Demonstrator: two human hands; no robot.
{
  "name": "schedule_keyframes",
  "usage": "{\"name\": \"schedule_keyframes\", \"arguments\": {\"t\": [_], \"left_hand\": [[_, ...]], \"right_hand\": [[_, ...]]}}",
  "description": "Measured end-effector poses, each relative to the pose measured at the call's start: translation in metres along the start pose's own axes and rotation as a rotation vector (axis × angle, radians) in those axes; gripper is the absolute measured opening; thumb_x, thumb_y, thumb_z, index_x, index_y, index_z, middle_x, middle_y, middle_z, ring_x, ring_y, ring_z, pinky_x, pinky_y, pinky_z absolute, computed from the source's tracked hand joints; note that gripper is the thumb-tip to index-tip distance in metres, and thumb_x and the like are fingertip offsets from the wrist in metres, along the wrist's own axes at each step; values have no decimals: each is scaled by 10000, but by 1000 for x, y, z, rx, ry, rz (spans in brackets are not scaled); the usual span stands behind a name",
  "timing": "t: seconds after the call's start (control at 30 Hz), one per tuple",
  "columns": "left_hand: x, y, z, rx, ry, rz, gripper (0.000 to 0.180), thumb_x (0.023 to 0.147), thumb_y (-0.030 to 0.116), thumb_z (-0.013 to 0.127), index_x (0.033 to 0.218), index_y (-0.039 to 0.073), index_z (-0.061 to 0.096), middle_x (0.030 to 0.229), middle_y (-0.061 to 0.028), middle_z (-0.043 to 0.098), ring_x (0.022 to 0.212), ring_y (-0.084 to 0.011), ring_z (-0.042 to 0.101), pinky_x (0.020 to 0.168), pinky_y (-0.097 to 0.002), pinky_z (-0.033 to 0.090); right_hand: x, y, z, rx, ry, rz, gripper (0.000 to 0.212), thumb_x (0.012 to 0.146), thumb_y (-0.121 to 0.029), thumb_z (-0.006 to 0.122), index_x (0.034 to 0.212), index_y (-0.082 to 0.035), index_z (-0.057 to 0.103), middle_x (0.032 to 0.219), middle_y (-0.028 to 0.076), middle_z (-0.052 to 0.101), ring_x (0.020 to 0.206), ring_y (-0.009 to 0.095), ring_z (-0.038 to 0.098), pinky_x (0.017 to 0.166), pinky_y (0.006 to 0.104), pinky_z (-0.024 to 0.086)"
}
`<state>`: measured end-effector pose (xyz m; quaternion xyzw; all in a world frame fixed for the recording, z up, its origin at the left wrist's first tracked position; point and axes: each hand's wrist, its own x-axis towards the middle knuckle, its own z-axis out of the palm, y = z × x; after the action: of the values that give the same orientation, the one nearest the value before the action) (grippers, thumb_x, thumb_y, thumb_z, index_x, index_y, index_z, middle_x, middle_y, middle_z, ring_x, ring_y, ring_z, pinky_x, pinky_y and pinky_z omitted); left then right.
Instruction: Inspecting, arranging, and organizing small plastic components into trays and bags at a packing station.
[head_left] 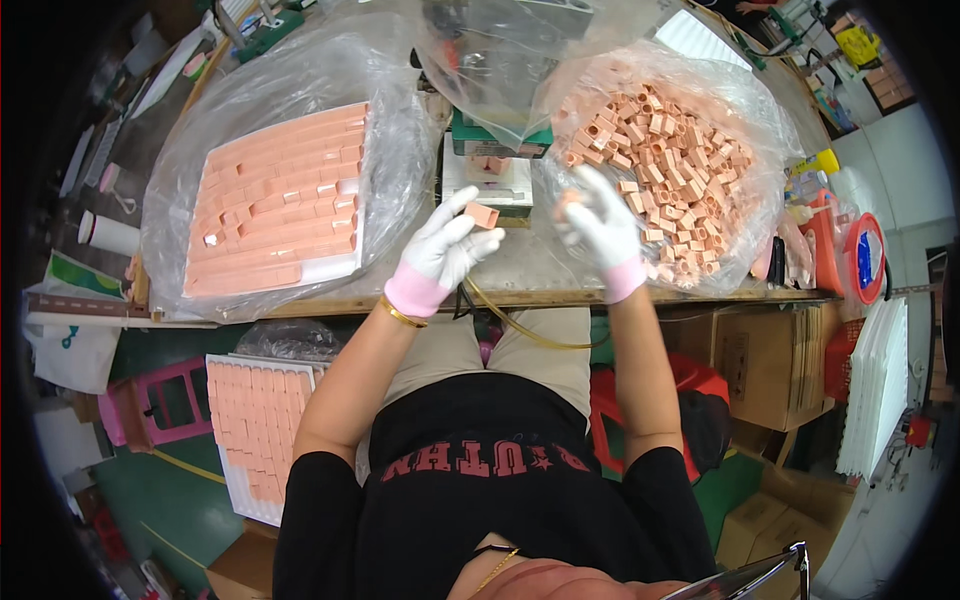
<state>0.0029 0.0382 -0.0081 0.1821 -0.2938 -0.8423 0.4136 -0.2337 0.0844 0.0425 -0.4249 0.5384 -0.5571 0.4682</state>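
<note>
My left hand [437, 243], in a white glove with a pink cuff, pinches a small peach-coloured hollow block [484, 215] in front of a bench machine. To the right, my gloved right hand [606, 232] is closed on another small peach piece [567, 203], slightly blurred and partly hidden by the fingers. Between and beyond both hands lies the machine's pale metal plate [512, 184], with a peach piece [490, 164] on it under the green machine body [520, 145]. A heap of loose peach hollow blocks [670, 160] rests on clear plastic right of my right hand.
Left on the wooden table [560, 297], a white board [335, 268] carries rows of peach blocks on plastic sheeting [400, 150]. Another filled board [262, 430] stands below. A yellow hose [530, 333] hangs at the front edge. A red stool [610, 400] and cartons [770, 360] are at right.
</note>
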Motion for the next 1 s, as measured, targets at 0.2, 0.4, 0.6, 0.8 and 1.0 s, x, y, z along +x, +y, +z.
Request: {"name": "schedule_keyframes", "arguments": {"t": [0.2,0.4,0.6,0.8,1.0], "left_hand": [[10,-16,11,-289,-133,-84,445,959,123,491,1374,26,361,1267,-154,531,1086,-282,594,905,-387,511],[8,-23,1,-226,-170,-156,504,953,191,519,1393,26,337,1319,-151,496,1138,-252,563,915,-354,510],[11,-21,15,-217,-183,-127,501,961,211,508,1390,12,341,1317,-138,501,1181,-240,533,983,-371,461],[13,-13,14,-153,-151,-106,476,953,233,530,1344,-6,404,1279,-124,533,1155,-216,546,988,-369,446],[49,27,-9,1299,300,347,545,829,266,624,1284,7,474,1148,-163,600,1085,-259,556,927,-357,441]], "right_hand": [[-11,18,46,-193,-48,-260,392,831,-77,679,1203,-5,582,990,53,651,734,62,580,655,204,489],[-11,25,41,-254,-74,-352,377,816,-47,689,1180,-14,596,994,51,660,731,63,588,646,205,491],[-4,19,39,-616,-18,-739,355,766,-76,715,1109,-34,634,952,98,668,761,184,637,681,283,517],[9,31,40,-481,-29,-527,360,706,-174,767,1033,-65,662,1104,138,606,1000,294,582,854,357,476],[58,41,28,-948,238,-529,255,695,-215,739,867,-32,694,1072,179,589,1040,327,542,894,380,440]]}}
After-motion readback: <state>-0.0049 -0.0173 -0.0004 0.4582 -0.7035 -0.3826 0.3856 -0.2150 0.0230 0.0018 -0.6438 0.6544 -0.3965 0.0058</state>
